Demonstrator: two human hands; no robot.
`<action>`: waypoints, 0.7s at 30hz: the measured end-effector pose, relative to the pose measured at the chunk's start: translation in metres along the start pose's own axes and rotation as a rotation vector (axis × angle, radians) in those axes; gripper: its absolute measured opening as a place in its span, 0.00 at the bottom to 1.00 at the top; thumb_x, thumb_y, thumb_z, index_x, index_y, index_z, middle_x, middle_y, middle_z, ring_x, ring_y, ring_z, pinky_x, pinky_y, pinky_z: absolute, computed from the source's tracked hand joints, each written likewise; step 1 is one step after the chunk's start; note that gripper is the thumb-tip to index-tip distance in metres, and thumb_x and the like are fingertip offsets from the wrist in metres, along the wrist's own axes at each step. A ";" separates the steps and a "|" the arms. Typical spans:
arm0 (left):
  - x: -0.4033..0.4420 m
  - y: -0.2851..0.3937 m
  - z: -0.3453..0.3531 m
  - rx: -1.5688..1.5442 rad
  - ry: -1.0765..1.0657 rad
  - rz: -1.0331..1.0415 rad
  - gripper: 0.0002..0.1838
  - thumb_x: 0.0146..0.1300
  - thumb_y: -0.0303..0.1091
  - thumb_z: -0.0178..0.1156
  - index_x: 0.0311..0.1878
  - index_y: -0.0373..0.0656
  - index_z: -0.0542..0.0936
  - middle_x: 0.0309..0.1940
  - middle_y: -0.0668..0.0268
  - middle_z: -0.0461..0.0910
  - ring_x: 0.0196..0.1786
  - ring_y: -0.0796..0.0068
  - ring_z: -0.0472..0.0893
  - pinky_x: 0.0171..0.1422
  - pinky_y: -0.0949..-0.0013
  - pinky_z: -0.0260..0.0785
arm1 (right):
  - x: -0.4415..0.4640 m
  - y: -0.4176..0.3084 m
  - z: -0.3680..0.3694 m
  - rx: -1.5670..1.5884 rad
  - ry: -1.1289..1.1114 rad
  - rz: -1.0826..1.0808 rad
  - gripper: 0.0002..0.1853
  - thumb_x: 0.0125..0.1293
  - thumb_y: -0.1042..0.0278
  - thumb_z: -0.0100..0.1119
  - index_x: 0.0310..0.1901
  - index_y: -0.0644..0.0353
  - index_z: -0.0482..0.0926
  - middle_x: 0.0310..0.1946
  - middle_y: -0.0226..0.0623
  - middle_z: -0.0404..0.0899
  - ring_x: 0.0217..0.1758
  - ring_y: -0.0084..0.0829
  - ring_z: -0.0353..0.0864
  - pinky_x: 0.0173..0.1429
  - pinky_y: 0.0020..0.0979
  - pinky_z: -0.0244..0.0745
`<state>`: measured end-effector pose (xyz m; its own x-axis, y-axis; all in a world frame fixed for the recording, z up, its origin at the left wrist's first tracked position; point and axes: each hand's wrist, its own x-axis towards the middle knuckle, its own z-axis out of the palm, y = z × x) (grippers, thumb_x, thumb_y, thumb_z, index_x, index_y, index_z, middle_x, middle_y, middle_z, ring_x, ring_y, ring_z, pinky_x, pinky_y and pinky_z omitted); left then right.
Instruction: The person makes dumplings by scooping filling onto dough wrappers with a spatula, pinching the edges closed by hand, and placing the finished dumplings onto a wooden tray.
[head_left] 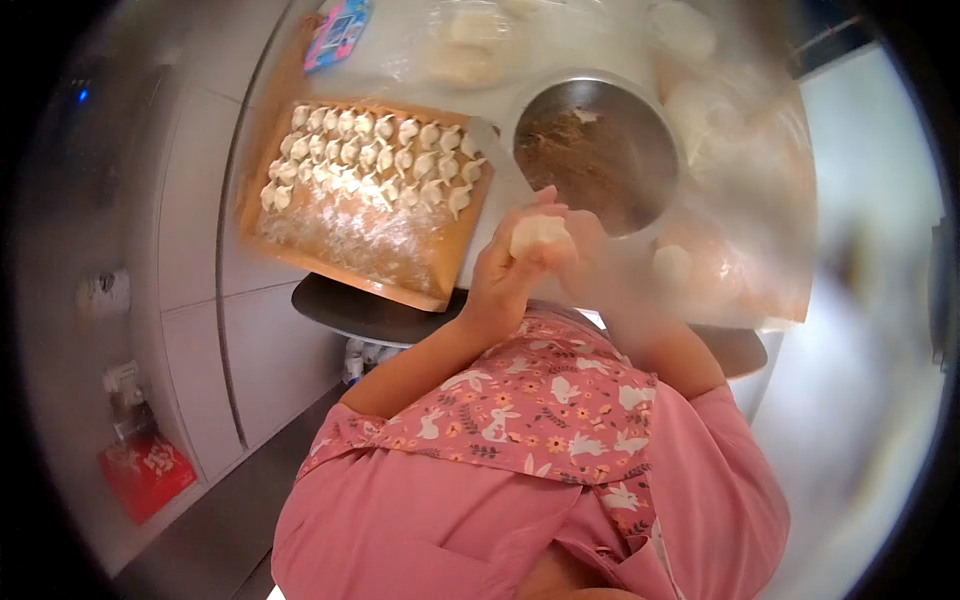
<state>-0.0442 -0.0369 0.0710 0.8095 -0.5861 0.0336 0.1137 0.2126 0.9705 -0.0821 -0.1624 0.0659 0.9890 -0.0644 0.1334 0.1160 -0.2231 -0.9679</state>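
Note:
Both hands meet in front of the apron, just below the metal bowl (600,150) of brown filling. A small pale dumpling (540,234) lies between them. My left hand (502,262) has its fingers bent around the dumpling's left side. My right hand (585,245), partly blurred, closes on it from the right. Left of the hands, a floured wooden tray (350,235) holds rows of folded white dumplings (385,160) across its upper part.
Blurred pale dough rounds (672,264) lie on the right side of the table. A blue and pink packet (338,35) is at the top left of the table. A dark round seat (345,308) shows under the tray's edge. A red object (148,478) is low at the left.

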 end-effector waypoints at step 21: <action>0.033 -0.037 -0.323 0.834 0.920 -0.269 0.09 0.58 0.33 0.58 0.39 0.41 0.82 0.36 0.63 0.80 0.36 0.72 0.78 0.42 0.71 0.68 | 0.040 0.035 0.013 -0.800 -0.031 0.045 0.21 0.47 0.55 0.68 0.41 0.57 0.78 0.24 0.34 0.71 0.28 0.32 0.72 0.34 0.32 0.69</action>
<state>0.1641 0.1889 -0.0412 0.9549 0.2943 -0.0396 0.2111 -0.5790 0.7875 -0.0373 -0.1600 0.0343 0.9946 -0.0656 0.0805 -0.0137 -0.8513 -0.5244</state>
